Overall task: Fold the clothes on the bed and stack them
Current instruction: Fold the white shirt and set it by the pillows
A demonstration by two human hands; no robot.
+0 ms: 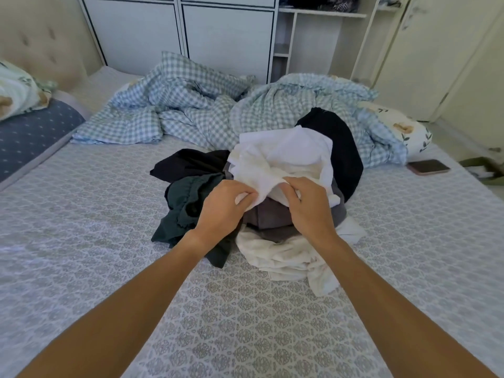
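Note:
A heap of unfolded clothes lies in the middle of the bed [109, 268]. On top is a crumpled white garment [283, 156]. My left hand [221, 205] pinches its near edge, and my right hand [308, 205] grips the same edge just to the right. Under it sit a grey garment [270, 216], a dark green one [185, 208] on the left, black pieces [188, 162] behind and at the right [343, 148], and another white garment [286, 255] at the front.
A rumpled blue checked duvet [191, 110] fills the far side of the bed. A phone [428, 167] lies at the right edge. Pillows [19, 91] sit at the far left, with another pillow [409, 132] at the right. White wardrobes [177, 36] stand behind.

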